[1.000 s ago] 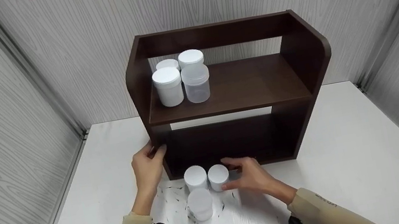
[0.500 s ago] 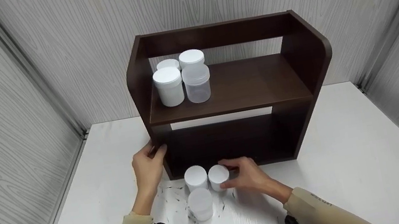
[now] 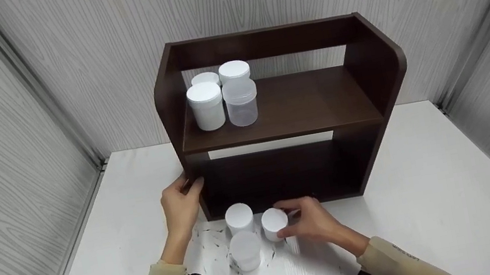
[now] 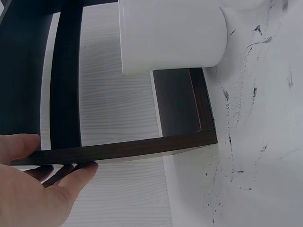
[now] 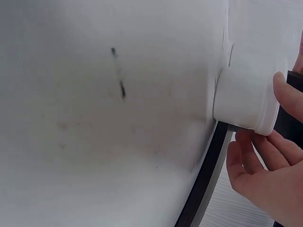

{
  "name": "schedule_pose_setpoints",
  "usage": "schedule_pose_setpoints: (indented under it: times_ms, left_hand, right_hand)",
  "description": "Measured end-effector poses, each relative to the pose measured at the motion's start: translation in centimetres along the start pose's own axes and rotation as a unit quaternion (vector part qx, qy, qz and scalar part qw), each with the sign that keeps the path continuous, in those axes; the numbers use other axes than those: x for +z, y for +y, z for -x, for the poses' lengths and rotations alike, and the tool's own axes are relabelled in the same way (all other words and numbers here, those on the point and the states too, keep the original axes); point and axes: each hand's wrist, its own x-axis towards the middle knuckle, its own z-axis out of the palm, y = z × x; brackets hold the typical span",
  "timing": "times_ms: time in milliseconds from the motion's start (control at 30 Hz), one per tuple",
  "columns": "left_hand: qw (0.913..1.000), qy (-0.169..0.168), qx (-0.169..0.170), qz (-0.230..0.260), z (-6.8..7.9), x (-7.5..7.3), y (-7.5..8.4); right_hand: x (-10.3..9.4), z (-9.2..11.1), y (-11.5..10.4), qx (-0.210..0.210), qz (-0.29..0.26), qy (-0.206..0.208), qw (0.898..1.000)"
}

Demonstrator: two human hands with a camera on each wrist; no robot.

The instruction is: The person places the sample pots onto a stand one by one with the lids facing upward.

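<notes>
- Left hand (image 3: 181,210), toward the left edge of the table (image 3: 438,204): thumb and fingers pinch the rack (image 3: 292,119); a steady brace should suffice.
- Small jar (image 3: 274,223), well in from the table's far edge: best moved level, clear of the neighbouring jar (image 3: 239,216).
- Right hand (image 3: 311,221) grips it from the right, thumb nearer.

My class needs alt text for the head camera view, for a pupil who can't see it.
A person's right hand holds a small white jar in front of a dark brown shelf unit, whose left side the left hand grips. Two other jars stand nearby on the white table and four more on the upper shelf.
</notes>
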Motion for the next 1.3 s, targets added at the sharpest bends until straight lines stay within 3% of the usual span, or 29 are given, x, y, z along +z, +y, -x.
schedule_pose_setpoints:
  times_ms: [200,567,1300]
  left_hand:
    - [1.0,-0.009,0.0,0.001,0.0,-0.1,0.0]
    - [1.0,-0.007,-0.003,0.003,0.1,-0.2,-0.1]
    - [1.0,-0.004,0.007,-0.005,0.0,-0.1,0.0]
  right_hand:
    - [0.0,0.3,0.2,0.017,-0.032,-0.012,0.999]
    - [-0.1,0.7,0.5,0.026,-0.031,-0.009,0.999]
    - [-0.7,2.2,1.2,-0.004,-0.064,-0.017,0.998]
